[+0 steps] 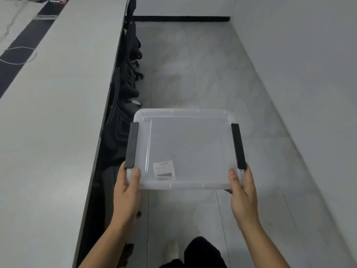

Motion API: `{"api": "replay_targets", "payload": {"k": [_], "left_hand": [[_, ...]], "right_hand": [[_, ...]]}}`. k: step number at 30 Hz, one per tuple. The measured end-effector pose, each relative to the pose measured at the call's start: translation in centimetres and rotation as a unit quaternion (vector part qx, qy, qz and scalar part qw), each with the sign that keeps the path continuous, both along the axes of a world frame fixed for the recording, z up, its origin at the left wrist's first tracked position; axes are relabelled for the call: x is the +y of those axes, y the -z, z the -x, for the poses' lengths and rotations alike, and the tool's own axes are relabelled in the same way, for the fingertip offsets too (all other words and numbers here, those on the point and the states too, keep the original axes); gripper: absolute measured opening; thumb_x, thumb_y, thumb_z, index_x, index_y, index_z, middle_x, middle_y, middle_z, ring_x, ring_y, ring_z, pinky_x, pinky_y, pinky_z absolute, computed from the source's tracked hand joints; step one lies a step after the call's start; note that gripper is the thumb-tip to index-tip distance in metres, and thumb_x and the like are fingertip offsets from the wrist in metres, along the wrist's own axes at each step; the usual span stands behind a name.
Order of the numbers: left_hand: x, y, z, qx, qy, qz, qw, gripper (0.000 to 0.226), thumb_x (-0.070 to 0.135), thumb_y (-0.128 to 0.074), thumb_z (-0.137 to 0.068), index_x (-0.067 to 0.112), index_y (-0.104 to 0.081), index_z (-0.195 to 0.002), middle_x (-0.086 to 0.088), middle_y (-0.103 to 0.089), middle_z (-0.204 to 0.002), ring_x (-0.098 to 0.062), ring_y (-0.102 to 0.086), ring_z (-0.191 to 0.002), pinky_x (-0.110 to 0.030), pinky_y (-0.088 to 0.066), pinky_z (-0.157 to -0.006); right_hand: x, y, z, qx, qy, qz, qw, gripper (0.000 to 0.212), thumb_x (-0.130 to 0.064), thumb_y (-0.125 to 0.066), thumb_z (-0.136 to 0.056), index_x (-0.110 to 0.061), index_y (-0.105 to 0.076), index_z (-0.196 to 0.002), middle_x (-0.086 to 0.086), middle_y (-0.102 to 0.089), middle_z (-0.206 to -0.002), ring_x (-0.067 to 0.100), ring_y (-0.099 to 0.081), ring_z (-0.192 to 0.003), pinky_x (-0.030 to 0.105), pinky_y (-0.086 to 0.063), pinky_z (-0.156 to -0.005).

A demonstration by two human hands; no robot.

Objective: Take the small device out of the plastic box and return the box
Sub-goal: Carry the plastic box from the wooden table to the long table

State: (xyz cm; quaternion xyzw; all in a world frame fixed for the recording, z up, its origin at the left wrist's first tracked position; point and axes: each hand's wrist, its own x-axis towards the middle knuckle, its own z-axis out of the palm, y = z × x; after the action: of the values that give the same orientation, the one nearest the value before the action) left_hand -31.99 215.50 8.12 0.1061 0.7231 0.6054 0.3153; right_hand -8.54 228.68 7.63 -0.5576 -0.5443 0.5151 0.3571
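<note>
- Long white desk (58, 113) runs down the left; 1 loose white cable (19, 55) lies on it, far end. At least 2 black office chairs (131, 60) are tucked under its edge, maybe more, too dark to count.
- Left hand (126, 192) is closed on the near-left corner of the plastic box (185, 149): thumb on top of the lid, fingers underneath, just below the left black latch (132, 145).
- The box is held level in the air over the grey floor (212, 64), w/ lid on and both latches (2 total) lying down flat. 1 small label (163, 168) shows thru the clear plastic near the front. No device seen inside; looks empty, tho plastic is hazy.
- Right hand (244, 198) grips the near-right corner the same way, below the right black latch (238, 146).
- 1 shoe (172, 250) and a dark trouser leg are at the bottom, so the person is on foot in the aisle.
- Step, as I judge it: device prob. already out, box being carried back. Next calls for keeping it level w/ both hands and finding its spot; that spot isn't in view.
</note>
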Motion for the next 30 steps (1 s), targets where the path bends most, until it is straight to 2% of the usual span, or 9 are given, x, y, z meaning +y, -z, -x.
{"api": "replay_targets", "payload": {"k": [4,7,11,15,19,21,24,27,30], "left_hand": [[11.6,0.5,5.2,0.016,0.027,0.004,0.999,0.064,0.048,-0.054,-0.097,0.037,-0.031,-0.155,0.008,-0.039,-0.158,-0.012,-0.039,-0.143,-0.036,-0.031,-0.116],[20.7,1.7,10.2,0.013,0.025,-0.005,1.0,0.069,0.058,-0.06,-0.089,0.044,-0.034,-0.152,0.009,-0.044,-0.155,-0.014,-0.044,-0.141,-0.045,-0.034,-0.117],[31.5,0.7,16.7,0.021,0.002,-0.005,1.0,0.059,0.039,-0.055,-0.099,0.035,-0.034,-0.154,0.01,-0.049,-0.146,-0.015,-0.048,-0.137,-0.046,-0.036,-0.116],[39.9,-0.8,23.2,0.036,-0.034,0.004,0.999,0.067,0.053,-0.056,-0.094,0.039,-0.031,-0.155,0.006,-0.044,-0.156,-0.015,-0.044,-0.14,-0.045,-0.034,-0.117],[47.4,-1.3,29.5,0.015,-0.078,0.001,0.997,0.059,0.046,-0.054,-0.098,0.044,-0.032,-0.153,0.009,-0.048,-0.149,-0.017,-0.053,-0.129,-0.031,-0.047,-0.096],[51.7,-1.0,33.3,0.02,-0.089,0.001,0.996,0.057,0.05,-0.056,-0.096,0.05,-0.034,-0.149,0.01,-0.048,-0.15,-0.024,-0.054,-0.132,-0.041,-0.046,-0.104],[58.7,0.0,39.4,0.038,-0.101,-0.017,0.994,0.064,0.044,-0.054,-0.098,0.035,-0.029,-0.156,0.018,-0.035,-0.152,-0.005,-0.034,-0.142,-0.041,-0.03,-0.119],[65.6,0.1,45.8,0.028,-0.09,-0.004,0.996,0.065,0.049,-0.054,-0.097,0.039,-0.028,-0.156,0.022,-0.035,-0.149,0.001,-0.031,-0.139,-0.037,-0.027,-0.118],[73.5,0.1,52.3,0.022,-0.064,-0.002,0.998,0.064,0.066,-0.058,-0.087,0.056,-0.035,-0.146,0.017,-0.044,-0.152,-0.011,-0.043,-0.141,-0.05,-0.036,-0.115]], "right_hand": [[10.7,1.3,5.1,0.003,0.028,0.005,1.0,0.065,-0.067,-0.051,-0.085,-0.045,-0.039,-0.145,-0.017,-0.052,-0.144,0.007,-0.048,-0.134,0.049,-0.042,-0.11],[19.9,2.6,9.7,0.013,0.029,0.007,0.999,0.067,-0.067,-0.051,-0.085,-0.044,-0.039,-0.146,-0.015,-0.051,-0.144,0.01,-0.049,-0.133,0.05,-0.042,-0.11],[31.5,2.6,16.7,0.024,0.0,0.017,1.0,0.065,-0.068,-0.051,-0.085,-0.048,-0.038,-0.145,-0.016,-0.051,-0.144,0.01,-0.05,-0.133,0.05,-0.044,-0.108],[42.0,0.6,24.4,0.026,-0.044,0.009,0.999,0.064,-0.065,-0.051,-0.088,-0.046,-0.036,-0.147,-0.017,-0.048,-0.148,0.009,-0.046,-0.136,0.05,-0.042,-0.109],[50.8,-0.8,32.0,0.025,-0.075,-0.007,0.997,0.059,-0.059,-0.051,-0.091,-0.043,-0.038,-0.147,-0.018,-0.051,-0.145,0.006,-0.048,-0.134,0.047,-0.042,-0.11],[55.6,-0.5,36.2,0.021,-0.083,-0.008,0.996,0.064,-0.063,-0.051,-0.088,-0.043,-0.037,-0.147,-0.016,-0.05,-0.146,0.006,-0.047,-0.135,0.047,-0.04,-0.112],[63.0,0.6,42.9,0.03,-0.099,-0.019,0.994,0.065,-0.066,-0.052,-0.087,-0.045,-0.037,-0.147,-0.015,-0.05,-0.147,0.008,-0.046,-0.136,0.049,-0.041,-0.111],[69.8,0.6,48.8,0.028,-0.092,-0.013,0.995,0.066,-0.066,-0.052,-0.087,-0.046,-0.037,-0.147,-0.015,-0.049,-0.148,0.009,-0.046,-0.137,0.051,-0.041,-0.11],[76.9,0.3,54.0,0.018,-0.072,-0.021,0.997,0.067,-0.067,-0.052,-0.085,-0.046,-0.036,-0.147,-0.017,-0.048,-0.148,0.009,-0.045,-0.137,0.052,-0.042,-0.109]]}}
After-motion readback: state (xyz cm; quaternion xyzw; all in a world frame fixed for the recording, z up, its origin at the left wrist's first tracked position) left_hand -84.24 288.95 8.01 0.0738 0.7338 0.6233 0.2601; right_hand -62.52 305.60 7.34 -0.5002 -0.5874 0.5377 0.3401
